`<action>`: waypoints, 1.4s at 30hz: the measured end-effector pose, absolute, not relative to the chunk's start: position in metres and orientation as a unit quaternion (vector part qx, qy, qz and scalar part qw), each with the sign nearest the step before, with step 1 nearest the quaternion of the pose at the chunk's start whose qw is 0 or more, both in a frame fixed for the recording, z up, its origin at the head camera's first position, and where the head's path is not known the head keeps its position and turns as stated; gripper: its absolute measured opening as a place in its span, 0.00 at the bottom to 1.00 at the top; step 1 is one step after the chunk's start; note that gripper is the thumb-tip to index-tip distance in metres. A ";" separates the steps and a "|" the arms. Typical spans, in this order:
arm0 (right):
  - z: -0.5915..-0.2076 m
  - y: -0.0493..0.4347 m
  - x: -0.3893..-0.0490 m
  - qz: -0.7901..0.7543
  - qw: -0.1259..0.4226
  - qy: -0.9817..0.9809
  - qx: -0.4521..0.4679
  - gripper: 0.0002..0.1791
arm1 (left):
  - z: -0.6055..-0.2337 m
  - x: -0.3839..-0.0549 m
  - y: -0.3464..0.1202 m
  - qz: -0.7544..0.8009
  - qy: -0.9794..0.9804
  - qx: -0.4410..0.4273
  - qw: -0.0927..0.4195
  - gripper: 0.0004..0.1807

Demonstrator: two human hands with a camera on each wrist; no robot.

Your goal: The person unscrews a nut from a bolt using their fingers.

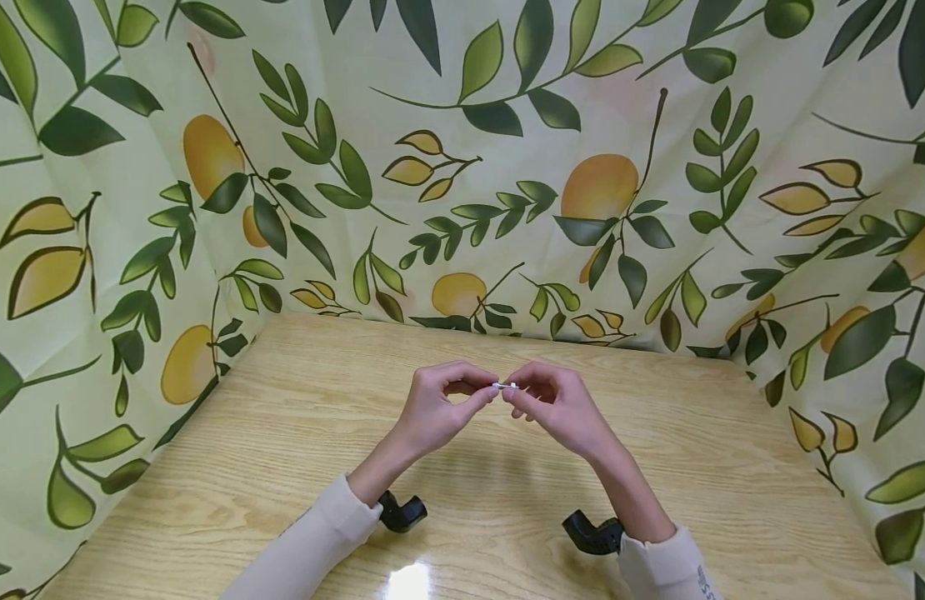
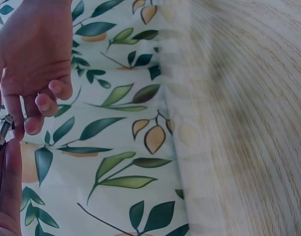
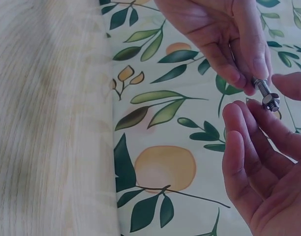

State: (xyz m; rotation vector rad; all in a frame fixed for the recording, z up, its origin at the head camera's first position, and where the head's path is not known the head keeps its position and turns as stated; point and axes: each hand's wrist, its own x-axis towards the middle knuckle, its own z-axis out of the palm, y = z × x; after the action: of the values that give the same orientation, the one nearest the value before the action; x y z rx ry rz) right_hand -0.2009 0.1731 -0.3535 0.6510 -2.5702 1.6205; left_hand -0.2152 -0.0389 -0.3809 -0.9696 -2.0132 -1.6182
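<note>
My left hand pinches one end of a small metal bolt between thumb and fingertips. A hex nut sits on the threads near the bolt's free end. Around that end, my right hand has its thumb and index finger on either side of the nut, with a small gap at the thumb in the right wrist view. Its other fingers are relaxed and slightly bent. In the left wrist view the bolt shows at the left edge, and much of the left hand is cut off.
Both hands are raised over a light wooden table. A cloth printed with leaves and fruit hangs behind and at the sides. Black curved pieces show at both wrists, beside the beige sleeves. A bright reflection lies at the front.
</note>
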 end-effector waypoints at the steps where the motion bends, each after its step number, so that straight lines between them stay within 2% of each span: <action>1: -0.353 0.173 -0.201 0.522 0.015 -0.826 0.211 0.10 | -0.381 -0.215 -0.039 -0.576 -0.716 -0.346 0.191 0.04; 12: -0.354 0.174 -0.200 0.531 0.029 -0.818 0.220 0.07 | -0.382 -0.216 -0.039 -0.577 -0.712 -0.348 0.195 0.04; 20: -0.354 0.172 -0.200 0.536 0.044 -0.813 0.222 0.11 | -0.382 -0.215 -0.039 -0.578 -0.711 -0.349 0.198 0.04; 31: -0.353 0.173 -0.200 0.524 0.006 -0.820 0.228 0.09 | -0.380 -0.214 -0.039 -0.575 -0.715 -0.346 0.193 0.04; 42: -0.355 0.172 -0.200 0.533 0.039 -0.812 0.235 0.07 | -0.381 -0.215 -0.039 -0.578 -0.711 -0.348 0.197 0.05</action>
State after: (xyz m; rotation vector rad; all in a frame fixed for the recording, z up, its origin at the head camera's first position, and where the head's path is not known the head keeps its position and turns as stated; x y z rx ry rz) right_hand -0.2002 0.1718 -0.3549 0.7192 -2.4904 1.6342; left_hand -0.2151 -0.0390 -0.3808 -0.9757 -1.9915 -1.6177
